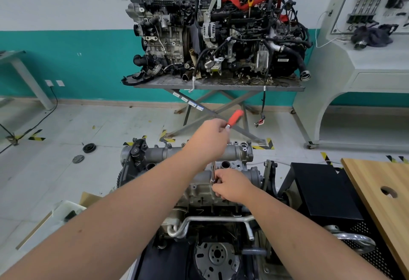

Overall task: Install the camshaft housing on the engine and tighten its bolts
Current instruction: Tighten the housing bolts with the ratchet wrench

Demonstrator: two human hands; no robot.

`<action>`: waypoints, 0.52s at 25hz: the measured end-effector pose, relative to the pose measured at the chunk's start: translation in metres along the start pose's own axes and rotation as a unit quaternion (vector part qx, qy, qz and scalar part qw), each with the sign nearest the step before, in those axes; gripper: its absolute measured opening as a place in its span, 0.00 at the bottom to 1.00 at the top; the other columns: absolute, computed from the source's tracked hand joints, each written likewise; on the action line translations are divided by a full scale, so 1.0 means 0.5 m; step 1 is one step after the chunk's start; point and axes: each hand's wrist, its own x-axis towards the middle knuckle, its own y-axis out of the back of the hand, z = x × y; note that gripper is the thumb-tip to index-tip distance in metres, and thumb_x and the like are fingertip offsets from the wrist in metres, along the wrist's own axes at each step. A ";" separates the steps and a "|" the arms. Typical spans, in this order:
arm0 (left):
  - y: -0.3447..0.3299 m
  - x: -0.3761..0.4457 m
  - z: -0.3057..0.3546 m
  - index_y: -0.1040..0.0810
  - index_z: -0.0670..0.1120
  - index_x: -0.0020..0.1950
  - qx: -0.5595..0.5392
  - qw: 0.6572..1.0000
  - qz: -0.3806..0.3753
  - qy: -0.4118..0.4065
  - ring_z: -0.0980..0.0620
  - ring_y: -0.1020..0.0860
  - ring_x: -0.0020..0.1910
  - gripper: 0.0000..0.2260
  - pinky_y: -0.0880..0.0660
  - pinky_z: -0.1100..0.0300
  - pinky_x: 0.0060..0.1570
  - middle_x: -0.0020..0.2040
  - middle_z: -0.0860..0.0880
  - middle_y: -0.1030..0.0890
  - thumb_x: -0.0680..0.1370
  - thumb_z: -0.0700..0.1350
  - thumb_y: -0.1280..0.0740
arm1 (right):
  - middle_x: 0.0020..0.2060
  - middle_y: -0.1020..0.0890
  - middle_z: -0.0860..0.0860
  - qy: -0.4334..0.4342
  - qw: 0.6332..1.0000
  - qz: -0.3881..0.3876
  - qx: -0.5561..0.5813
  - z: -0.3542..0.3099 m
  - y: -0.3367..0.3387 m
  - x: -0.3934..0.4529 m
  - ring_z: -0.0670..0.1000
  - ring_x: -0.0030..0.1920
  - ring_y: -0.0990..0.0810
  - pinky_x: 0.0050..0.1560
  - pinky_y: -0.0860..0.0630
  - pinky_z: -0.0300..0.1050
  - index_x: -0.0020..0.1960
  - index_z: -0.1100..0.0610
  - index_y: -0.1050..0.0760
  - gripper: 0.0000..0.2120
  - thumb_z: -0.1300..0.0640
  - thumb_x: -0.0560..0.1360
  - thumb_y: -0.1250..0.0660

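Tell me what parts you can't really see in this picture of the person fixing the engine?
Head view only:
- The bolt: hidden under the right hand gripping the ratchet's head.
- Ratchet handle: the middle is covered by the left hand.
- Camshaft housing: its centre is blocked by the left forearm.
- Wooden board: cut off by the right edge.
- Wall panel's writing: too small.
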 end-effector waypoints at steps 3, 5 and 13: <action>0.003 0.017 -0.012 0.31 0.51 0.50 0.312 0.939 -0.010 -0.143 0.54 0.29 0.30 0.07 0.36 0.59 0.27 0.35 0.53 0.28 0.83 0.53 0.41 | 0.34 0.15 0.48 -0.004 1.000 -0.002 0.009 -0.003 0.003 -0.001 0.50 0.37 0.15 0.47 0.17 0.55 0.40 0.47 0.26 0.04 0.55 0.69 0.38; 0.010 0.025 -0.030 0.35 0.49 0.45 0.433 0.872 0.015 -0.230 0.50 0.28 0.36 0.12 0.33 0.57 0.31 0.36 0.54 0.33 0.83 0.55 0.39 | 0.34 0.15 0.47 -0.003 1.000 0.001 0.003 -0.003 0.002 -0.003 0.48 0.38 0.16 0.48 0.17 0.54 0.39 0.46 0.26 0.04 0.55 0.69 0.38; -0.033 0.008 -0.132 0.21 0.45 0.39 0.287 0.835 0.281 -0.375 0.44 0.25 0.47 0.23 0.29 0.52 0.44 0.50 0.46 0.21 0.76 0.65 0.39 | 0.36 0.15 0.50 0.000 1.000 0.000 0.019 -0.005 0.003 -0.005 0.48 0.37 0.16 0.46 0.17 0.52 0.43 0.50 0.24 0.04 0.58 0.72 0.36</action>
